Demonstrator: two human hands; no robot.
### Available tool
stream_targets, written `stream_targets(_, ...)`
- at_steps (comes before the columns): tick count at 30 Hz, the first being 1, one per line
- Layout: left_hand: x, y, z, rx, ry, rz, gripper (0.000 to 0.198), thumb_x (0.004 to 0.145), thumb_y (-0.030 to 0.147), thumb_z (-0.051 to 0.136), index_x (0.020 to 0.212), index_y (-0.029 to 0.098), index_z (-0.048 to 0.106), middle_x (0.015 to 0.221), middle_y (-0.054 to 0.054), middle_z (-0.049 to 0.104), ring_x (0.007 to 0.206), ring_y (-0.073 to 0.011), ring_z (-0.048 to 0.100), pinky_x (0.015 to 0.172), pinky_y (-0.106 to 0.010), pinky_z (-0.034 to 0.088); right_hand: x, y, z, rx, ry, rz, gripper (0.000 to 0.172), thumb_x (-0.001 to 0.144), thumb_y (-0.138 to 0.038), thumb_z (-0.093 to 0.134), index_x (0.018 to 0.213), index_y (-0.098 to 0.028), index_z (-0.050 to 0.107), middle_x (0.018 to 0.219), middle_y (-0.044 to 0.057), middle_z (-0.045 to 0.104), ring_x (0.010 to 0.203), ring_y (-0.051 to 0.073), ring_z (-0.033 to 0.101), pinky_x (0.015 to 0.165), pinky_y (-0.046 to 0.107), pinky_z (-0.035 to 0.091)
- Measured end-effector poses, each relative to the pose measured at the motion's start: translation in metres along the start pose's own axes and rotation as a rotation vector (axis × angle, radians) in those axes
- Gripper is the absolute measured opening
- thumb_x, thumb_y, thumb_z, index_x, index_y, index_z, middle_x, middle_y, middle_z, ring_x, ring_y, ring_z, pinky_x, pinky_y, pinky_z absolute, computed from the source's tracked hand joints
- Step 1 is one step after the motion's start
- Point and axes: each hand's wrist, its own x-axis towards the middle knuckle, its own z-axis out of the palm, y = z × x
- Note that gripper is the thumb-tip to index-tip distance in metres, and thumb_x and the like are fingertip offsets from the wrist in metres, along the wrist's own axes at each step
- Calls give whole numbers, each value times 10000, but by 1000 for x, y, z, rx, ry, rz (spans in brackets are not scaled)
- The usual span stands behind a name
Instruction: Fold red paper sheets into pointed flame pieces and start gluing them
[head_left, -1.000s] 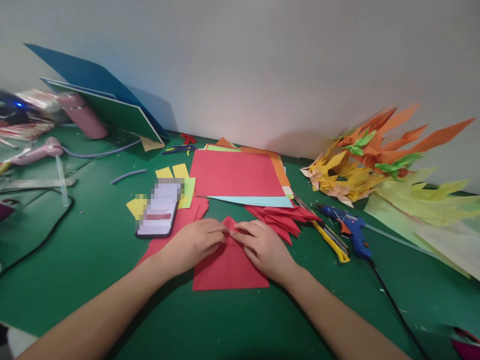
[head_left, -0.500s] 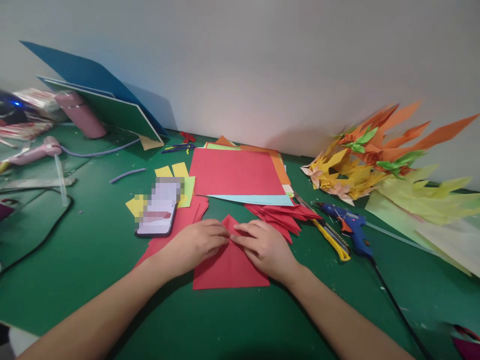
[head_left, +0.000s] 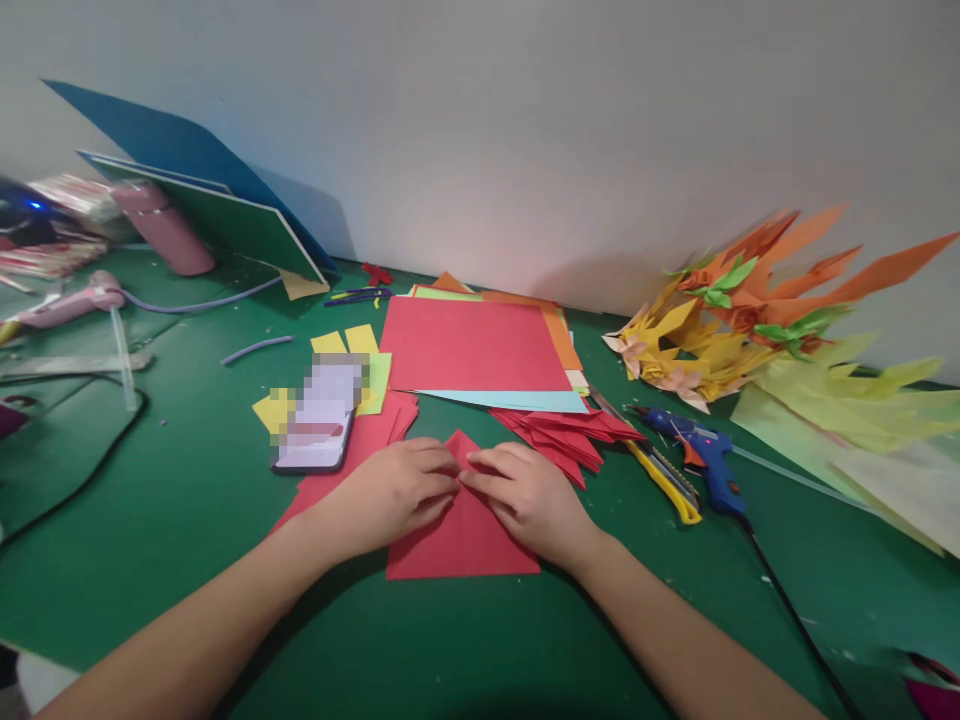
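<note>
A red paper sheet (head_left: 461, 540) lies on the green table mat (head_left: 187, 520), its far corner folded up to a point. My left hand (head_left: 390, 492) and my right hand (head_left: 529, 495) rest on it side by side, fingertips meeting at the middle fold and pinching the paper. Both hands have their fingers curled and pressed down on the sheet. A stack of flat red paper (head_left: 352, 445) lies under my left hand's side.
A phone (head_left: 319, 425) lies left of my hands. A stack of coloured sheets (head_left: 476, 345) lies behind, folded red pieces (head_left: 566, 432) to the right, then a yellow utility knife (head_left: 664, 480), blue glue gun (head_left: 701, 455), and paper flowers (head_left: 720, 330). A pink glue gun (head_left: 67, 305) and boards (head_left: 217, 215) are far left.
Both hands stay on the red sheet at the centre fold; my fingertips have shifted slightly closer together. Nothing else has moved.
</note>
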Motion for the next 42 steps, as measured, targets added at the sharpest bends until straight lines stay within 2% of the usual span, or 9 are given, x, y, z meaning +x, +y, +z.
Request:
stream_targets(4, -2, 0, -2, 1, -13, -29, 247, 948, 172, 480, 889, 146, 719, 904, -91, 684, 913, -208, 622, 824, -363, 543, 1, -1, -1, -14, -30, 4, 300, 966, -144, 408, 995, -142, 706, 971, 112, 702, 795, 215, 576, 691, 350, 511)
stream_targets(11, -8, -4, -2, 9, -17, -117, 214, 935, 224, 514, 967, 206, 725, 1163, -113, 640, 1090, -244, 585, 922, -443, 508, 1, -3, -2, -3, -97, 26, 292, 950, -119, 415, 1036, -129, 694, 1015, 115, 701, 834, 233, 582, 705, 371, 510)
stream_targets(16, -8, -5, -3, -28, -77, -189, 205, 921, 245, 532, 989, 237, 726, 1299, -96, 604, 1218, -262, 522, 1008, -499, 447, -1, -3, 0, 11, -140, 37, 285, 932, -109, 444, 1083, -153, 681, 1096, 88, 707, 936, 236, 598, 773, 374, 512)
stream_targets(25, -8, -14, -4, -151, -150, -280, 188, 899, 307, 576, 994, 272, 734, 1375, -63, 554, 1320, -303, 401, 1036, -573, 373, 0, -2, 0, 25, -120, 44, 313, 934, -121, 419, 1084, -155, 692, 1095, 73, 720, 945, 244, 606, 794, 387, 522)
stream_targets(29, -7, -16, -10, -147, -194, -269, 192, 904, 310, 574, 1010, 314, 733, 1395, -38, 535, 1302, -309, 386, 1030, -599, 340, 0, -2, 0, 20, -136, 45, 321, 927, -108, 414, 1083, -159, 690, 1108, 72, 716, 943, 241, 606, 786, 385, 520)
stream_targets(33, -6, -14, -17, -97, -197, -205, 193, 909, 310, 572, 1008, 311, 738, 1370, -50, 550, 1214, -294, 426, 999, -543, 371, 1, -2, -2, 4, -174, 48, 315, 923, -103, 423, 1091, -157, 683, 1114, 75, 713, 943, 236, 607, 769, 374, 513)
stream_targets(36, -7, -11, -22, -40, -198, -155, 199, 914, 309, 564, 1005, 308, 741, 1264, -53, 602, 1127, -271, 457, 961, -478, 395, 1, -3, -2, -22, -198, 53, 321, 927, -101, 419, 1122, -156, 669, 1127, 80, 707, 954, 236, 604, 760, 371, 508)
stream_targets(42, -11, -7, -28, 1, -207, -190, 186, 915, 349, 572, 961, 292, 742, 999, -30, 680, 994, -233, 504, 975, -460, 319, 0, -3, 0, -19, -203, 60, 322, 933, -98, 417, 1117, -164, 673, 1139, 75, 706, 957, 225, 607, 759, 361, 505)
